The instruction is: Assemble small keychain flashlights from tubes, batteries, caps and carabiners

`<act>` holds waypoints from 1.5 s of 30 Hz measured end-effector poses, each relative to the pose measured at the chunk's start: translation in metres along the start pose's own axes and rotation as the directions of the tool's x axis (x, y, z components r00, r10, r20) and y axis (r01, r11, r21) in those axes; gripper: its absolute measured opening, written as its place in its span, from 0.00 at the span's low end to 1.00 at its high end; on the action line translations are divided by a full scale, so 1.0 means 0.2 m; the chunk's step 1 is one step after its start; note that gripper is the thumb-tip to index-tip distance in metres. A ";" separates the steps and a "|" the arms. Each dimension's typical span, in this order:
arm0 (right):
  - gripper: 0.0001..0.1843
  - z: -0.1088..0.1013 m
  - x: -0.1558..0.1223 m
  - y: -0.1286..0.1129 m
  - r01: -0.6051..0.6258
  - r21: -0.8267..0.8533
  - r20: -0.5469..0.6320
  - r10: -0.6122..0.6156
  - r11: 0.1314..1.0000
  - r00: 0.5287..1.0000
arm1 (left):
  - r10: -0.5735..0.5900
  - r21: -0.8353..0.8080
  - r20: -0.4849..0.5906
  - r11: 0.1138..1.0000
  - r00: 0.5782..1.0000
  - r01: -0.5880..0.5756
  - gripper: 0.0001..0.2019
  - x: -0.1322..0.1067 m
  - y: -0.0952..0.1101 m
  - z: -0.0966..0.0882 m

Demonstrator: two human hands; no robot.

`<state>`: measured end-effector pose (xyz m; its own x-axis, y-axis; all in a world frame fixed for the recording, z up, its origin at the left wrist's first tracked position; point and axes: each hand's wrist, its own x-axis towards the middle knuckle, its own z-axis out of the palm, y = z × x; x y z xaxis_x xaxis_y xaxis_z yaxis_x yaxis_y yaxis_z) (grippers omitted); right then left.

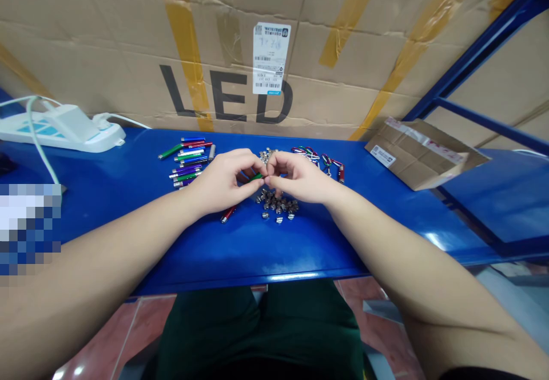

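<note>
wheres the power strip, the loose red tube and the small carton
power strip [60, 140], head view, on its white casing
red tube [228, 214], head view, on its middle
small carton [418, 154], head view, on its top face

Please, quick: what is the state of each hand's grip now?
Left hand: closed, pinching a slim green tube.
Right hand: closed, fingertips at the same tube; hold unclear.

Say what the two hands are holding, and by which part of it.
A slim green tube is pinched between the fingertips of the left hand and right hand; the fingers hide its ends, so the exact place of hold cannot be told.
</note>
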<state>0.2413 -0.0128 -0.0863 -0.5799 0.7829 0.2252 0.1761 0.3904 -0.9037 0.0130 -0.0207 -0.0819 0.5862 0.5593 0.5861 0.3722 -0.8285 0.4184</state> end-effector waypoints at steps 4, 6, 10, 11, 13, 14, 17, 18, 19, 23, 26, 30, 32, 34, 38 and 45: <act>0.11 0.01 0.00 -0.01 0.012 0.033 -0.024 -0.012 0.999 1.000 | -0.043 -0.068 0.026 0.997 0.999 0.045 0.04 0.00 -0.01 0.01; 0.11 0.01 0.00 -0.01 0.010 0.042 -0.025 -0.009 0.999 1.000 | -0.056 -0.096 0.031 0.994 0.998 0.059 0.05 0.00 -0.01 0.01; 0.11 0.01 0.00 -0.01 0.000 0.047 -0.024 0.001 0.999 1.000 | -0.064 -0.089 0.025 0.994 0.998 0.066 0.05 0.00 -0.01 0.01; 0.11 0.01 0.00 -0.01 -0.002 0.044 -0.023 0.003 0.999 1.000 | -0.067 -0.081 0.023 0.994 0.997 0.069 0.05 0.00 0.00 0.00; 0.11 0.01 0.00 -0.01 -0.003 0.035 -0.021 0.004 0.999 1.000 | -0.076 -0.066 0.019 0.995 0.997 0.077 0.05 0.00 0.00 0.00; 0.11 0.00 0.00 -0.01 -0.004 0.029 -0.019 0.004 1.000 1.000 | -0.079 -0.060 0.018 0.995 0.997 0.080 0.05 0.00 0.00 0.00; 0.10 0.00 -0.01 0.00 -0.005 0.012 -0.015 0.006 1.000 1.000 | -0.096 -0.079 0.021 0.992 0.995 0.097 0.06 0.00 0.00 0.00; 0.10 0.00 -0.01 0.00 -0.007 0.007 -0.014 0.007 1.000 1.000 | -0.105 -0.096 0.022 0.990 0.994 0.107 0.06 0.00 0.00 0.01; 0.10 0.00 -0.01 0.00 -0.009 0.003 -0.012 0.009 1.000 1.000 | -0.116 -0.115 0.022 0.986 0.993 0.118 0.07 0.00 0.00 0.01; 0.09 -0.01 -0.01 0.00 -0.002 0.000 -0.011 0.002 1.000 1.000 | -0.124 -0.134 0.006 0.983 0.992 0.123 0.07 0.00 0.01 0.00; 0.10 -0.01 0.00 0.00 0.018 -0.001 -0.019 -0.018 1.000 1.000 | -0.091 -0.124 -0.016 0.988 0.996 0.089 0.06 0.00 0.01 -0.01; 0.11 -0.01 0.00 0.00 0.057 -0.010 -0.042 -0.058 0.998 0.997 | -0.076 -0.192 -0.043 0.979 0.996 0.066 0.05 0.00 0.00 0.00; 0.11 -0.01 0.00 0.00 0.079 -0.008 -0.051 -0.079 0.997 0.996 | -0.067 -0.216 -0.057 0.975 0.996 0.053 0.04 0.00 0.00 0.00; 0.11 -0.01 0.00 -0.01 0.100 -0.012 -0.056 -0.100 0.995 0.993 | -0.056 -0.223 -0.072 0.974 0.996 0.038 0.04 0.00 0.00 0.00; 0.11 0.00 0.00 -0.01 0.099 -0.034 -0.052 -0.101 0.994 0.994 | -0.076 -0.209 -0.075 0.976 0.994 0.059 0.03 0.00 0.00 0.00; 0.02 -0.06 0.01 0.01 0.087 -0.429 -0.140 -0.161 0.899 0.977 | -0.166 -0.161 -0.052 0.975 0.985 0.155 0.07 0.00 0.01 -0.01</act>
<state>0.2492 -0.0051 -0.0833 -0.4837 0.7699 0.4162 0.4493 0.6265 -0.6368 0.0119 -0.0227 -0.0788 0.4779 0.6895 0.5442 0.3378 -0.7162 0.6107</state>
